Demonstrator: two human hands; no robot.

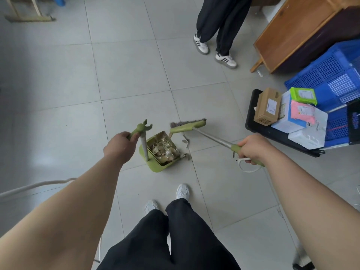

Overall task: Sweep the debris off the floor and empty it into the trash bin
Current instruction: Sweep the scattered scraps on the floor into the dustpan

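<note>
A green dustpan (pixel 155 165) stands on the grey tiled floor in front of my feet, filled with crumpled paper debris (pixel 164 150). My left hand (pixel 118 147) is closed around the green top of its upright handle (pixel 143 142). My right hand (pixel 251 148) grips the green end of a broom handle (pixel 212 139). The green broom head (pixel 188 126) rests on the floor just beyond the dustpan's mouth. A few small scraps (pixel 186 142) lie on the tile between broom and pan. No trash bin is in view.
Another person's legs and shoes (pixel 214 49) stand ahead on the right. A black cart (pixel 259 125) with boxes and packages, a blue crate (pixel 331 78) and a wooden cabinet (pixel 292 32) fill the right side. A white cord (pixel 39 185) lies at left.
</note>
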